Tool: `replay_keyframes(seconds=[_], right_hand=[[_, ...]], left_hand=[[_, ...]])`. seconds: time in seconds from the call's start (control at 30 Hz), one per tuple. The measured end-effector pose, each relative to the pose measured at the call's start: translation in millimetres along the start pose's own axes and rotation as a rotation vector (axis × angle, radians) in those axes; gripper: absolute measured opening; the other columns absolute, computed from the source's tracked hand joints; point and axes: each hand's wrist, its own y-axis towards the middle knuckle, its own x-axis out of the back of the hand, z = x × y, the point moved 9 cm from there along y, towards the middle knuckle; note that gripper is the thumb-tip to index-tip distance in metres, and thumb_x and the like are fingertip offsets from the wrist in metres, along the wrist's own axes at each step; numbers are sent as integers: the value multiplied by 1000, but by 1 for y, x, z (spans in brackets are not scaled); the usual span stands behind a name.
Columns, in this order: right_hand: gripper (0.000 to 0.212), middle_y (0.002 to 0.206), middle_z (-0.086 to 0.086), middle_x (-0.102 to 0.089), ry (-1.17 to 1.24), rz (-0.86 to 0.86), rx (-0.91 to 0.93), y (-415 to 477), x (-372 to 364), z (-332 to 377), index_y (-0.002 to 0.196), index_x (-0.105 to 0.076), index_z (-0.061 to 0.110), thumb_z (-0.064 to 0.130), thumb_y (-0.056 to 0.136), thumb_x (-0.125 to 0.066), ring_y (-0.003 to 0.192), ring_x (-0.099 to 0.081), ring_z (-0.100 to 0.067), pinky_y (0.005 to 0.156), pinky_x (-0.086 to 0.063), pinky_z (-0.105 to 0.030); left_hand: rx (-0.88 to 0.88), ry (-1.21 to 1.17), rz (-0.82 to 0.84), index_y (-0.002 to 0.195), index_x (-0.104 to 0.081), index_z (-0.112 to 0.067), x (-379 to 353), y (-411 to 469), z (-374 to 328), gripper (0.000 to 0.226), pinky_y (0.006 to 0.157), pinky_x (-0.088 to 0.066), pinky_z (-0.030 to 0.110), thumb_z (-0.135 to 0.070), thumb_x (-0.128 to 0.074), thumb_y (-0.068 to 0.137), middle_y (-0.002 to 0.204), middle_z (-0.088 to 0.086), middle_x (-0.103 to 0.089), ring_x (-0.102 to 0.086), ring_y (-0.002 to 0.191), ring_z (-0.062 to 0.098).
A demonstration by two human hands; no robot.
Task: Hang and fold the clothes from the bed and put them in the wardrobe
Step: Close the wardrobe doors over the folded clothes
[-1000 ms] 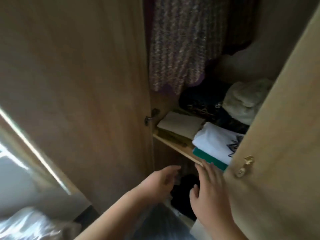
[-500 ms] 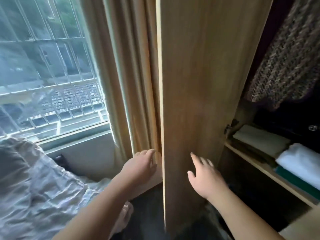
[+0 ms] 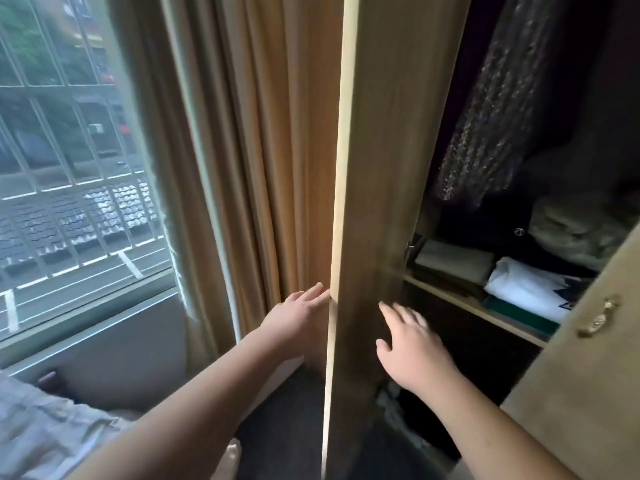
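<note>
Two doors of the wardrobe [image 3: 585,109] stand open. Left door [image 3: 384,150] is seen nearly edge-on, long axis upright, its pale narrow edge facing the viewer and running top to bottom of view. Right door [image 3: 595,393] swings out at lower right, with its brass handle [image 3: 598,316] on the face turned this way. Between the doors is a clear gap into the dark interior. A knit garment [image 3: 491,116] hangs lengthwise from above. Below it runs a wooden shelf [image 3: 460,301], its front edge slanting down to the right. On the shelf lies a beige folded piece [image 3: 453,259], and just beside it a white folded garment [image 3: 530,285] lies on a green one [image 3: 519,315]. A rumpled pale bundle [image 3: 581,233] sits behind them. Outside the left door, the tan curtain [image 3: 270,150] hangs close against it, leaving little room there; the barred window [image 3: 69,168] lies further left. Crumpled light fabric [image 3: 45,427] on the bed fills the lower left corner. Left hand [image 3: 298,313] holds nothing, fingers straight, fingertips meeting the door's pale edge from the curtain side. Right hand [image 3: 412,348] is likewise slack and spread, palm toward the door's inner face; motion blur at the fingers, so contact cannot be told.
</note>
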Motion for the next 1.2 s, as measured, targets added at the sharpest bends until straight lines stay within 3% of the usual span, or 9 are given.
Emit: replay_keyframes(seconds=[0.1, 0.23, 0.37, 0.47, 0.6, 0.73, 0.93, 1.07, 1.2], right_hand=[[65, 162, 2, -22, 0, -47, -47, -18, 11, -25, 155, -17, 31, 45, 97, -43, 149, -18, -21, 119, -28, -40], [64, 162, 4, -21, 19, -112, -125, -44, 35, -71, 154, -19, 29, 44, 97, -45, 150, -15, -19, 121, -23, -40], [62, 159, 6, -28, 35, -231, -219, -70, 73, -132, 151, -25, 29, 39, 96, -51, 147, -22, -17, 120, -27, -39], [61, 159, 7, -26, 70, -336, -309, -92, 103, -185, 152, -26, 29, 32, 96, -52, 146, -26, -15, 117, -32, -36], [68, 162, 4, -22, -37, -524, -270, -100, 146, -241, 152, -26, 28, 23, 90, -54, 146, -27, -18, 116, -33, -35], [72, 166, -1, -5, -288, -471, -203, -66, 167, -288, 158, -14, 26, 29, 93, -46, 153, -2, -22, 122, -20, -42], [76, 166, -2, -3, -468, -421, -106, -12, 177, -339, 158, -13, 15, 26, 90, -46, 153, 0, -22, 122, -18, -46], [78, 165, -1, -14, -525, -393, -71, 15, 176, -367, 156, -24, 14, 26, 84, -50, 153, -4, -20, 122, -16, -47], [77, 165, -3, -11, -569, -420, -58, 26, 173, -381, 156, -21, 12, 28, 86, -48, 153, -4, -22, 121, -16, -49]], left_hand=[[-194, 53, -4, 155, -6, -45, -14, -4, -54, 92, 118, -32, 46, -52, -61, 81, 167, -10, -4, -18, 152, 25], [-393, 64, -27, 158, -5, -37, -34, 0, -138, 75, 125, -13, 44, -29, -47, 96, 166, -9, 8, 3, 154, 21], [-519, 91, -25, 155, 12, -40, -55, 24, -211, 80, 121, 6, 43, -20, -41, 98, 161, -14, 25, 26, 148, 17], [-616, 127, -37, 154, 14, -39, -69, 49, -272, 80, 120, 6, 44, -22, -41, 98, 162, -11, 24, 27, 147, 19], [-624, 110, -47, 155, 13, -38, -83, 92, -338, 80, 121, 4, 42, -20, -39, 97, 163, -10, 21, 24, 149, 18], [-598, 112, -39, 153, 20, -38, -96, 132, -379, 85, 124, -2, 46, -16, -36, 93, 162, -11, 26, 22, 151, 20], [-515, 89, -66, 149, 28, -41, -118, 181, -411, 92, 124, -4, 46, -9, -34, 88, 157, -13, 36, 26, 149, 22], [-479, 49, -85, 147, 32, -39, -125, 204, -431, 94, 124, -6, 44, -11, -34, 86, 156, -11, 38, 27, 149, 25], [-439, 45, -78, 148, 32, -40, -136, 221, -438, 96, 124, -7, 45, -12, -35, 85, 152, -12, 44, 33, 146, 24]])
